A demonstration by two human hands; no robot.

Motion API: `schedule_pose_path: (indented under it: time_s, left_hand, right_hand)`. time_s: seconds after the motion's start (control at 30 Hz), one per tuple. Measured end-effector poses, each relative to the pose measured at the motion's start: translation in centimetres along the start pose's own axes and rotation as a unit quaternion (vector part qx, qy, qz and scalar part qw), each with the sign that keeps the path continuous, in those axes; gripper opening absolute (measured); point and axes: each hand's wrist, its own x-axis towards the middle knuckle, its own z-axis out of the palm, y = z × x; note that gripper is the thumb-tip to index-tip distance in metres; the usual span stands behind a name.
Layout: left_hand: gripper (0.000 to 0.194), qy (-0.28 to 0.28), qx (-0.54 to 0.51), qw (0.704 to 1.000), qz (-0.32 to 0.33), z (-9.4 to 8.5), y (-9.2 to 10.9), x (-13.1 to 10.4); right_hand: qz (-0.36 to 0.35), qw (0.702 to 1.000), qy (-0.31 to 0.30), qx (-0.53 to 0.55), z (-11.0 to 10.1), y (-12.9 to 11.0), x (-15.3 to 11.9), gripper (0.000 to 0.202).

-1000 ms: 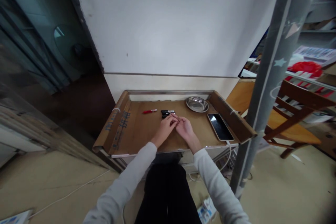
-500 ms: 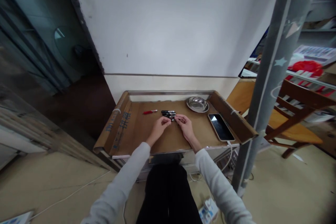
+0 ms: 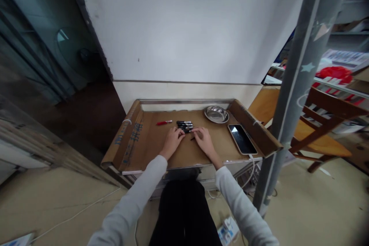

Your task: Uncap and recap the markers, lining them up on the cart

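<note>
Several black marker pens (image 3: 184, 123) lie side by side in a stack on the brown cardboard (image 3: 150, 142). My left hand (image 3: 173, 139) has its fingertips closed on the left end of the nearest black marker pen (image 3: 188, 131). At that pen's right end are the fingers of my right hand (image 3: 203, 138), bent and gripping the tip. Below the right fingers a small dark thing (image 3: 192, 138) shows, too small to name. A red pen (image 3: 164, 122) rests apart, left of the black ones.
A round shiny metal dish (image 3: 216, 115) stands at the back right. In front of it lies a phone (image 3: 242, 139) with a white cable (image 3: 253, 169). Raised cardboard flaps (image 3: 256, 128) edge the table's sides. A grey post (image 3: 291, 84) and wooden chair (image 3: 325, 130) stand right.
My left hand has shifted slightly left and up along the nearest pen. The nearest pen now lies against the row, and my right hand has moved a little down.
</note>
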Motion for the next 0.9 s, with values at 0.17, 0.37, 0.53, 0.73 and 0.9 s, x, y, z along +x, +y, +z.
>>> schedule_pose_path:
  time_s: [0.17, 0.37, 0.53, 0.73, 0.9]
  left_hand:
    - [0.006, -0.001, 0.026, 1.000, -0.001, 0.1, 0.2, 1.1]
    - [0.005, -0.004, 0.022, 1.000, -0.010, 0.1, -0.3, 1.4]
    - [0.008, -0.004, 0.016, 1.000, -0.023, 0.0, -0.8, 1.3]
    - [0.009, 0.018, 0.014, 1.000, -0.008, -0.3, -1.1, 1.3]
    - [0.019, 0.095, 0.057, 0.992, -0.058, -1.6, -2.7, 1.4]
  right_hand:
    - [-0.025, 0.987, -0.101, -0.120, -0.9, 0.5, -0.6, 0.014]
    - [-0.022, 0.983, -0.062, -0.171, -0.1, 1.3, 0.7, 0.016]
    - [-0.008, 0.992, -0.051, -0.114, 1.4, 1.1, 1.8, 0.016]
    - [-0.012, 0.996, -0.041, -0.075, 2.2, 0.3, 1.6, 0.016]
    - [-0.001, 0.998, -0.018, -0.065, 1.5, 0.4, 0.9, 0.017]
